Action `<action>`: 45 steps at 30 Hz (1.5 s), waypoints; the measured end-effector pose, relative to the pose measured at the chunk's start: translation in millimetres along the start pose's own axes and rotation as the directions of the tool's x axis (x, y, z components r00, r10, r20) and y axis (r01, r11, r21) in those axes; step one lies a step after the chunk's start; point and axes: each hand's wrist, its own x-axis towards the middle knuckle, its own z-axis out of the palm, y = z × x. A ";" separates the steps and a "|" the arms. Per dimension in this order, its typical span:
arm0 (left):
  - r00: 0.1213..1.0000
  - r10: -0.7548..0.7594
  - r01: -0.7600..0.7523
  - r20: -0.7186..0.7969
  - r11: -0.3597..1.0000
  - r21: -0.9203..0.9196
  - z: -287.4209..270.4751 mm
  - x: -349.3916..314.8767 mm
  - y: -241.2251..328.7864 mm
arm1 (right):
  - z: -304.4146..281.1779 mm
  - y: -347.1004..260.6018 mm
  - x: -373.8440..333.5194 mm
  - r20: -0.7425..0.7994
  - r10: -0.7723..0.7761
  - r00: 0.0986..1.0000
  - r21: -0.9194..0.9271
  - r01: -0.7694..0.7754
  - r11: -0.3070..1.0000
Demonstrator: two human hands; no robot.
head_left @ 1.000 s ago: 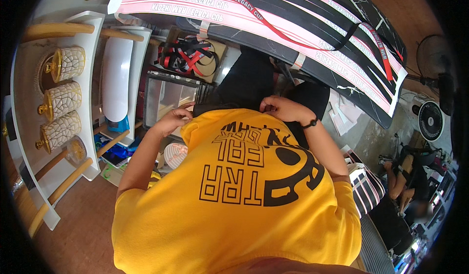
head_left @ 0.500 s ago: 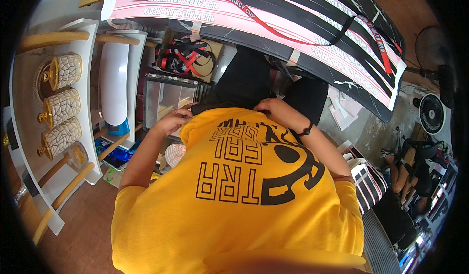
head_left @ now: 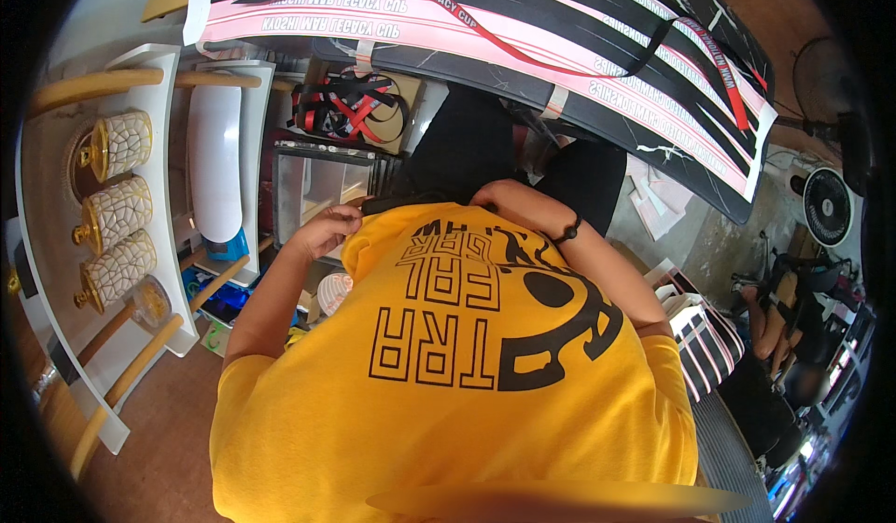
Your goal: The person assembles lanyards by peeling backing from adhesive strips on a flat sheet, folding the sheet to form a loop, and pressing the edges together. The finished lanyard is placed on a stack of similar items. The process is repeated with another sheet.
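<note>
I wear a yellow T-shirt [head_left: 439, 336] with black print, and both hands are at its lower edge by my lap. My left hand [head_left: 327, 231] pinches the hem at the left side, thumb and fingers pressed together. At the hem's right part rests my right hand [head_left: 495, 196], a dark bracelet [head_left: 567, 231] on its wrist. Its fingers curl down at the cloth, and their tips are hidden. Dark trousers [head_left: 457, 145] cover my legs. On the table beyond lies a pink, black and white printed sheet [head_left: 523, 42], with a red and black lanyard [head_left: 485, 30] across it.
The black marbled table edge [head_left: 644, 153] runs above my knees. At left stand white shelves [head_left: 159, 196] with gold-lidded jars [head_left: 121, 199]. A box of red and black straps [head_left: 359, 108] is under the table. To the right are a striped bag [head_left: 700, 341] and a fan [head_left: 828, 208].
My right hand has shifted slightly left and up along the hem. The left hand stays at its side of the hem, and the whole view has moved a little.
</note>
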 end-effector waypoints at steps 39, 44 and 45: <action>0.999 0.021 -0.017 -0.032 0.990 0.140 14.0 -4.6 3.5 | 14.0 -23.5 51.3 0.009 0.121 0.993 -0.052 -0.121 0.991; 0.999 -0.029 0.038 -0.043 0.975 0.217 5.4 -1.1 2.9 | 16.1 -24.9 59.8 0.021 0.171 0.985 0.020 -0.171 0.985; 0.998 -0.029 0.044 -0.064 0.968 0.249 2.7 -0.8 2.1 | 15.6 -25.4 61.9 0.040 0.188 0.981 0.014 -0.189 0.982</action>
